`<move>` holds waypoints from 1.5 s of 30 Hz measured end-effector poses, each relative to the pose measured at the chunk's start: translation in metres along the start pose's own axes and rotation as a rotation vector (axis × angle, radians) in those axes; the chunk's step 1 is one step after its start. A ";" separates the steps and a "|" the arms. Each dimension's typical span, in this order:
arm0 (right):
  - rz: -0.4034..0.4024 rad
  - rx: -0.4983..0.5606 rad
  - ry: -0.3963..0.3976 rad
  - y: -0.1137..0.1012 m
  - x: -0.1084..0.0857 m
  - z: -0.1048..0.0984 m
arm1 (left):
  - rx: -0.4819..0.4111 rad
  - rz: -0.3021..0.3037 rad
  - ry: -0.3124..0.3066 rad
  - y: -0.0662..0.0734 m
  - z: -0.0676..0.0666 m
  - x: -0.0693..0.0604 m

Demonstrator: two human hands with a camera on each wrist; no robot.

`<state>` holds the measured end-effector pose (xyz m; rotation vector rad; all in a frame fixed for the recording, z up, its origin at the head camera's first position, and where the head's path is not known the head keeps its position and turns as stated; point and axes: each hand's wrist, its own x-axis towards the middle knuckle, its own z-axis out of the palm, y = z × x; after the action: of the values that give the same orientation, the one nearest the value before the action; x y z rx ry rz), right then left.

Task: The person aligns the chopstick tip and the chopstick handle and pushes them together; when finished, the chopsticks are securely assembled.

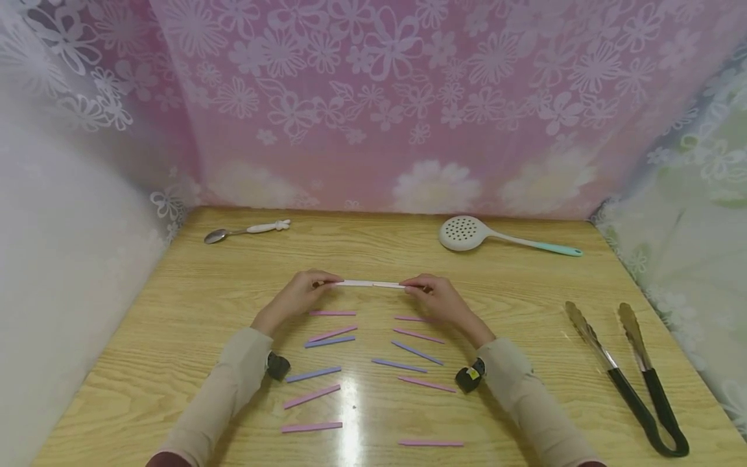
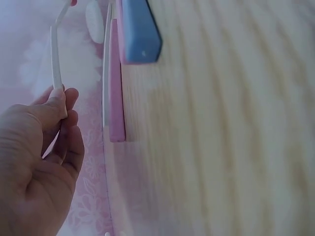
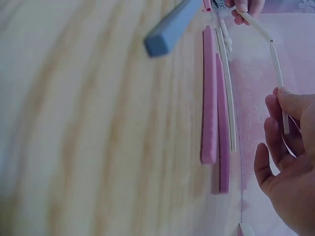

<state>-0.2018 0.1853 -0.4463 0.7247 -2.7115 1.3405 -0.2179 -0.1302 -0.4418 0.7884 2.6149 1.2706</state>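
Note:
In front of me, both hands hold slender white sticks raised above the table. My left hand (image 1: 300,295) pinches the left white stick (image 1: 356,283) between thumb and fingers. My right hand (image 1: 440,298) pinches the right white stick (image 1: 385,285) likewise. Their inner ends meet at a slight angle; whether they are joined cannot be told. In the right wrist view, the left white stick (image 3: 256,27) tilts away from the right white stick (image 3: 278,69). Below the hands lie pink sticks (image 1: 311,396) and blue sticks (image 1: 313,374), in a left and a right column.
A spoon (image 1: 265,227) with a white handle lies far left. At the back right is a perforated skimmer (image 1: 462,235) with a mint handle tip. Black-handled tongs (image 1: 642,395) lie spread at the right. A pink floral curtain (image 1: 373,130) hangs behind the table.

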 end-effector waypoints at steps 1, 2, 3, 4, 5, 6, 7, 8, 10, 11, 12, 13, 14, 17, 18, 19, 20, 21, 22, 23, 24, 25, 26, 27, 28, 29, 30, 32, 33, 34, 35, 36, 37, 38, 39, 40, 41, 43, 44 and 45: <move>-0.001 -0.001 0.000 0.000 0.000 0.000 | 0.000 -0.004 -0.004 0.000 0.000 0.000; -0.001 -0.001 0.000 0.000 0.000 0.000 | 0.005 -0.005 -0.007 0.000 0.000 0.000; 0.004 0.001 0.001 0.000 0.001 0.001 | 0.008 -0.006 -0.010 -0.001 -0.001 0.001; 0.009 0.000 0.001 -0.001 0.001 0.001 | 0.013 -0.008 -0.012 -0.001 -0.001 0.001; 0.014 0.001 0.001 -0.001 0.001 0.001 | 0.012 -0.014 -0.015 -0.001 -0.001 0.001; 0.022 -0.001 0.001 -0.001 0.001 0.001 | 0.013 -0.016 -0.017 -0.002 -0.001 0.001; 0.027 -0.002 0.004 -0.001 0.001 0.001 | 0.012 -0.018 -0.018 -0.002 -0.001 0.001; 0.033 -0.002 0.005 -0.002 0.001 0.001 | 0.011 -0.018 -0.019 -0.002 -0.001 0.002; 0.040 -0.001 0.009 -0.003 0.001 0.001 | 0.015 -0.010 -0.017 -0.003 -0.001 0.002; 0.040 0.000 0.009 -0.003 0.001 0.001 | 0.016 -0.007 -0.016 -0.003 -0.001 0.002; 0.039 -0.001 0.010 -0.003 0.001 0.001 | 0.015 -0.007 -0.014 -0.003 -0.001 0.002; 0.039 0.003 0.010 -0.004 0.001 0.001 | 0.013 -0.009 -0.013 -0.003 -0.001 0.002; 0.040 0.004 0.009 -0.004 0.001 0.001 | 0.012 -0.011 -0.012 -0.003 -0.001 0.003; 0.041 0.008 0.007 -0.004 0.001 0.001 | 0.005 -0.022 -0.015 -0.003 0.000 0.003; 0.040 0.009 0.007 -0.004 0.001 0.001 | 0.004 -0.025 -0.017 -0.002 -0.001 0.004; 0.042 0.011 0.006 -0.004 0.002 0.000 | 0.007 -0.025 -0.019 -0.002 -0.001 0.004; 0.046 0.012 0.004 -0.004 0.002 0.000 | 0.009 -0.024 -0.019 -0.002 -0.001 0.004; 0.048 0.013 0.002 -0.004 0.002 0.001 | 0.010 -0.022 -0.020 -0.002 -0.001 0.003; 0.048 0.011 -0.003 -0.004 0.002 0.001 | 0.011 -0.019 -0.020 -0.003 -0.001 0.003; 0.058 0.011 -0.008 -0.004 0.002 0.000 | 0.015 -0.012 -0.019 -0.003 -0.001 0.003; 0.066 0.013 -0.014 -0.004 0.002 0.000 | 0.019 -0.002 -0.019 -0.003 -0.001 0.003; 0.078 0.015 -0.019 -0.004 0.002 0.000 | 0.024 0.006 -0.019 -0.003 -0.001 0.003; 0.083 0.013 -0.023 -0.004 0.002 0.000 | 0.026 0.014 -0.019 -0.003 -0.001 0.003; 0.083 0.010 -0.028 -0.004 0.002 0.000 | 0.031 0.026 -0.021 -0.003 -0.001 0.003; 0.087 0.009 -0.030 -0.004 0.002 -0.001 | 0.035 0.033 -0.023 -0.003 -0.001 0.004; 0.092 0.008 -0.031 -0.005 0.003 -0.001 | 0.042 0.044 -0.025 -0.004 -0.001 0.004; 0.088 0.004 -0.032 -0.005 0.003 -0.002 | 0.042 0.049 -0.028 -0.003 -0.001 0.004; 0.078 -0.005 -0.030 -0.005 0.004 -0.002 | 0.048 0.055 -0.035 -0.004 0.000 0.005; 0.074 -0.005 -0.031 -0.005 0.004 -0.003 | 0.052 0.059 -0.038 -0.004 0.000 0.005; 0.075 -0.006 -0.031 -0.005 0.004 -0.003 | 0.052 0.061 -0.039 -0.003 0.000 0.005; 0.069 -0.007 -0.033 -0.005 0.004 -0.003 | 0.054 0.065 -0.040 -0.002 0.000 0.005; 0.066 -0.002 -0.035 -0.006 0.004 -0.002 | 0.048 0.063 -0.043 0.000 0.000 0.005; 0.063 0.001 -0.037 -0.007 0.005 -0.002 | 0.045 0.063 -0.046 0.002 0.001 0.005; 0.059 0.004 -0.041 -0.008 0.005 -0.001 | 0.039 0.062 -0.050 0.004 0.001 0.005; 0.054 0.010 -0.045 -0.009 0.005 -0.001 | 0.031 0.063 -0.056 0.006 0.002 0.005; 0.048 0.013 -0.047 -0.010 0.006 0.000 | 0.023 0.062 -0.063 0.008 0.002 0.005; 0.041 0.018 -0.049 -0.011 0.006 0.001 | 0.020 0.063 -0.073 0.009 0.003 0.005; 0.041 0.034 -0.048 -0.013 0.007 0.002 | 0.016 0.064 -0.089 0.011 0.004 0.007; 0.041 0.045 -0.047 -0.014 0.007 0.003 | 0.018 0.065 -0.094 0.011 0.005 0.007; 0.044 0.055 -0.046 -0.015 0.007 0.003 | 0.021 0.065 -0.098 0.011 0.006 0.008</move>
<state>-0.2011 0.1726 -0.4360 0.7128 -2.7515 1.4306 -0.2183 -0.1168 -0.4361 0.9222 2.5485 1.1907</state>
